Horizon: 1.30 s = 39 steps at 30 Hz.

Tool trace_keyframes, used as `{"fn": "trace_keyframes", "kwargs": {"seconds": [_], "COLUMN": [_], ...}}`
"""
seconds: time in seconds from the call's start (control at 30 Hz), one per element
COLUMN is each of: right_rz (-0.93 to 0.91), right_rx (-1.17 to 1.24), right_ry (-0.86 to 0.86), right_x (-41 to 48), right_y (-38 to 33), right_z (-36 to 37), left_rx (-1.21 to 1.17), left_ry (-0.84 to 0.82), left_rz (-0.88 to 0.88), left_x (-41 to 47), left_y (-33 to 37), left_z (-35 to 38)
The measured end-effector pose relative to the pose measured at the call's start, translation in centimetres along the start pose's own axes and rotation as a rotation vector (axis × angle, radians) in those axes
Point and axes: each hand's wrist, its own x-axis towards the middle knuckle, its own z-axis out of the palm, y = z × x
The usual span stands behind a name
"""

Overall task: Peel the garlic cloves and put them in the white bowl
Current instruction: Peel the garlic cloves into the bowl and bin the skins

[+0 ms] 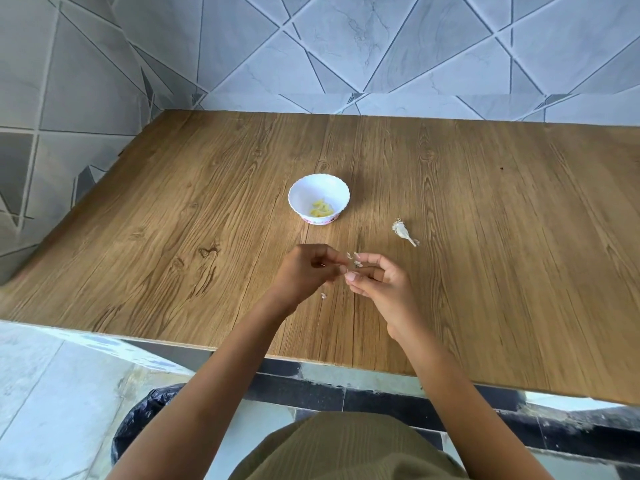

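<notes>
A white scalloped bowl (304,188) stands mid-table, with several peeled yellowish garlic cloves (322,210) in it. Nearer to me, my left hand (306,273) and my right hand (379,284) meet fingertip to fingertip just above the wood. Both have their fingers curled and pinch at small flakes of garlic skin (354,258) between them. No whole clove shows in either hand. A dry garlic stem with papery skin (403,232) lies to the right of the bowl. One loose skin flake (323,295) sits on the table under my left wrist.
The wooden table (485,271) runs to a tiled wall at the back and left. Its front edge crosses in front of my body. A bin lined with a black bag (138,424) stands on the floor below, left of me.
</notes>
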Motion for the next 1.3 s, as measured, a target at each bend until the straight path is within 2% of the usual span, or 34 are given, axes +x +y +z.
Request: {"fn": "trace_keyframes", "kwargs": {"seconds": [0.13,0.2,0.3,0.4,0.5,0.6,0.7,0.8,0.87,0.97,1.1,1.3], "right_rz": [-0.050,-0.121,-0.346,-0.621,-0.567,-0.488,-0.474,-0.470,-0.484,-0.476,-0.476,-0.489], "right_rx": [-0.090,-0.224,-0.609,-1.030,-1.200,-1.244,-1.237,-1.235,-1.238,-1.232,-1.219,-1.059], "right_ry": [-0.038,-0.030,0.048,0.175,0.203,0.179,0.175,0.187,0.191,0.191,0.175,0.179], "right_x": [0.0,0.2,0.1,0.1,0.0,-0.2,-0.3,-0.4,-0.5,-0.6,-0.4,-0.4], "right_y": [0.2,0.8,1.8,2.6,3.3,3.8,3.7,3.6,3.5,3.3,3.5,3.5], "right_z": [0.0,-0.4,-1.9,-3.4,-4.2,-4.5,-4.5,-4.4,-4.4,-4.4,-4.6,-4.7], "left_rx": [-0.035,-0.003,0.248,0.502,0.620,0.706,0.753,0.716,0.766,0.842,0.817,0.796], "left_ry": [0.006,0.095,0.298,0.363,0.315,0.324,0.311,0.058,-0.101,-0.207,-0.294,-0.351], "left_rz": [-0.033,-0.047,-0.022,-0.029,-0.042,-0.011,0.165,0.361,0.433,0.463,0.531,0.491], "left_x": [0.0,0.4,1.4,2.3,2.8,2.6,2.5,3.5,4.5,5.2,4.0,0.4], "left_y": [0.3,0.0,-1.1,-2.1,-3.1,-3.2,-2.0,-0.4,0.0,-0.1,-0.6,-1.8], "left_z": [-0.7,-1.6,-3.6,-5.2,-5.4,-4.5,-2.6,0.4,2.1,2.8,1.2,-1.4]}}
